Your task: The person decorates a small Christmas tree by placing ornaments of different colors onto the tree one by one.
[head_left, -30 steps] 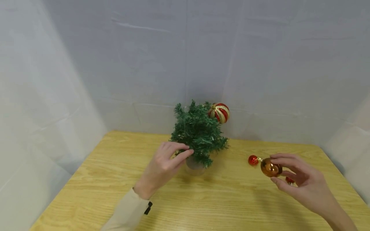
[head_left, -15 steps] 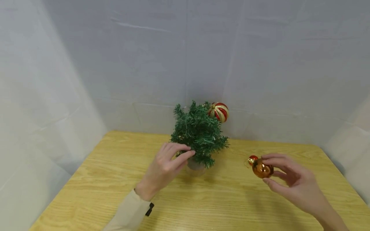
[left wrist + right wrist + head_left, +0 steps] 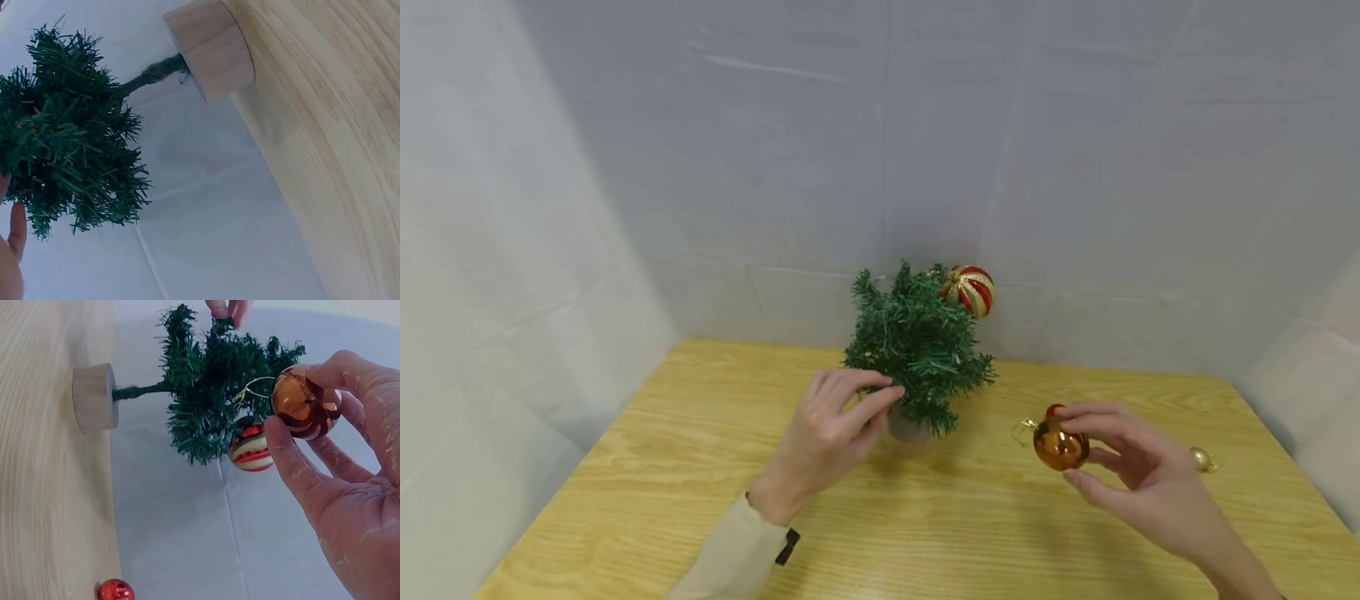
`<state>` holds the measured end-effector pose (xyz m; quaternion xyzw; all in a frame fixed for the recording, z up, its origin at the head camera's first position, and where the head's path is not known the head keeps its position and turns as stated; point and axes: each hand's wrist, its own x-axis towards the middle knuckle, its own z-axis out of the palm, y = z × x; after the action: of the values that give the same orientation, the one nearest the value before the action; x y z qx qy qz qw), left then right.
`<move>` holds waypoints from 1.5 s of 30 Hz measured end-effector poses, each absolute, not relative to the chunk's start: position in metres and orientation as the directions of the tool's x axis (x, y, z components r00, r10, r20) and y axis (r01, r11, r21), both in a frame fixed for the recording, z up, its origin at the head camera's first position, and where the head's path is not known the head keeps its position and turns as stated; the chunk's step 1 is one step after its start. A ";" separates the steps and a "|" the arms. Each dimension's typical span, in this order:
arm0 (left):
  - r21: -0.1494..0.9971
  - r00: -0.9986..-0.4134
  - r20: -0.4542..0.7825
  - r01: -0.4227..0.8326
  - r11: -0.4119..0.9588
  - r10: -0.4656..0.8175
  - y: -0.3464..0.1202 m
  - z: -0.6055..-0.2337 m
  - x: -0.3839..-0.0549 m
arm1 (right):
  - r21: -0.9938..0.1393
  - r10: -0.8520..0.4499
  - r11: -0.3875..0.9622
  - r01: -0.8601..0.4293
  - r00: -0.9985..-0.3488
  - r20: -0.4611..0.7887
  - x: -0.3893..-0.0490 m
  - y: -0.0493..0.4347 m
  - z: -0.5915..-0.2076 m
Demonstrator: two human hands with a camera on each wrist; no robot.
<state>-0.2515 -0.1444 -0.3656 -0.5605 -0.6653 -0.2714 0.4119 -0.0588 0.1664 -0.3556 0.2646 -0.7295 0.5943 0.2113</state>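
Observation:
A small green artificial Christmas tree stands near the back of the table. My left hand pinches a branch at its front left; in the right wrist view those fingertips meet at the branch tip. Over the table to the right of the tree, my right hand holds a shiny copper-coloured bauble between thumb and fingers. A thin gold loop sticks out from the bauble's cap towards the tree. From the tree's back right side hangs a red-and-gold striped bauble.
Behind the copper bauble, a red bauble lies mostly hidden; the right wrist view shows a red bauble on the table. A small gold bauble lies right of my right hand. The tree has a round wooden base. White sheeting encloses the table.
My right hand has carried the copper bauble left, towards the tree, covering most of the red bauble behind and uncovering the small gold one. My left hand has stayed at the branch.

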 end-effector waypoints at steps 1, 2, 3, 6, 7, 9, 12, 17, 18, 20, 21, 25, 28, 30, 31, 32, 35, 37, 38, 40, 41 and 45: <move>-0.096 -0.037 0.856 0.968 0.230 0.516 -0.144 -0.365 -0.251 | -0.760 -0.134 0.162 -0.629 -0.777 0.615 -0.058 0.165 -0.355; -0.093 -0.040 0.861 0.968 0.234 0.507 -0.143 -0.365 -0.250 | -0.767 -0.132 0.174 -0.618 -0.786 0.604 -0.058 0.163 -0.354; -0.088 -0.043 0.868 0.967 0.238 0.495 -0.143 -0.364 -0.249 | -0.773 -0.129 0.189 -0.606 -0.796 0.592 -0.058 0.161 -0.353; -0.090 -0.032 0.886 0.967 0.240 0.462 -0.140 -0.362 -0.243 | -0.783 -0.126 0.224 -0.581 -0.813 0.568 -0.058 0.156 -0.351; -0.096 -0.023 0.891 0.967 0.237 0.453 -0.138 -0.361 -0.241 | -0.780 -0.130 0.224 -0.585 -0.811 0.571 -0.059 0.155 -0.351; -0.108 0.001 0.901 0.969 0.222 0.433 -0.135 -0.360 -0.237 | -0.770 -0.142 0.210 -0.602 -0.798 0.586 -0.061 0.152 -0.351; -0.118 0.029 0.905 0.976 0.185 0.424 -0.129 -0.359 -0.230 | -0.749 -0.166 0.176 -0.639 -0.769 0.617 -0.064 0.150 -0.352; -0.095 0.023 0.897 0.985 0.142 0.442 -0.121 -0.359 -0.218 | -0.756 -0.174 0.202 -0.623 -0.782 0.598 -0.064 0.145 -0.350; -0.090 0.018 0.895 0.986 0.140 0.446 -0.120 -0.359 -0.217 | -0.764 -0.174 0.217 -0.608 -0.794 0.583 -0.064 0.144 -0.350; -0.084 0.011 0.892 0.986 0.142 0.453 -0.117 -0.360 -0.213 | -0.777 -0.172 0.247 -0.578 -0.816 0.552 -0.063 0.142 -0.349; -0.080 0.006 0.890 0.987 0.142 0.456 -0.116 -0.361 -0.212 | -0.784 -0.174 0.259 -0.565 -0.825 0.537 -0.062 0.140 -0.348; -0.065 -0.011 0.882 0.987 0.146 0.471 -0.112 -0.364 -0.206 | -0.786 -0.189 0.267 -0.558 -0.830 0.525 -0.062 0.137 -0.347; -0.050 -0.027 0.876 0.988 0.146 0.482 -0.109 -0.367 -0.202 | -0.779 -0.209 0.252 -0.574 -0.818 0.535 -0.062 0.135 -0.346; -0.040 -0.038 0.872 0.988 0.148 0.488 -0.107 -0.369 -0.199 | -0.782 -0.215 0.252 -0.571 -0.821 0.530 -0.062 0.133 -0.346; -0.035 -0.042 0.871 0.988 0.148 0.490 -0.106 -0.370 -0.198 | -0.784 -0.216 0.255 -0.566 -0.824 0.524 -0.061 0.132 -0.347; -0.030 -0.047 0.869 0.989 0.147 0.492 -0.105 -0.371 -0.197 | -0.786 -0.219 0.256 -0.563 -0.826 0.520 -0.061 0.132 -0.347; 0.000 -0.070 0.865 0.990 0.138 0.498 -0.103 -0.374 -0.193 | -0.791 -0.224 0.265 -0.552 -0.833 0.506 -0.060 0.131 -0.347; 0.020 -0.083 0.862 0.991 0.129 0.499 -0.102 -0.376 -0.192 | -0.788 -0.232 0.262 -0.557 -0.829 0.509 -0.061 0.131 -0.348; 0.028 -0.088 0.862 0.992 0.126 0.499 -0.102 -0.376 -0.191 | -0.787 -0.235 0.260 -0.560 -0.827 0.511 -0.061 0.131 -0.348; 0.039 -0.097 0.862 0.991 0.124 0.498 -0.101 -0.377 -0.191 | -0.785 -0.240 0.260 -0.563 -0.825 0.512 -0.061 0.131 -0.349; 0.041 -0.099 0.863 0.991 0.125 0.496 -0.100 -0.378 -0.190 | -0.784 -0.243 0.257 -0.565 -0.823 0.513 -0.061 0.130 -0.349; 0.047 -0.102 0.870 0.991 0.125 0.483 -0.099 -0.379 -0.191 | -0.787 -0.249 0.251 -0.564 -0.823 0.510 -0.061 0.130 -0.350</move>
<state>-0.1907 -0.0989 -0.3790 -0.5621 -0.6555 -0.3486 0.3645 -0.0605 0.1295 -0.3496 0.2611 -0.7779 0.5536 0.1423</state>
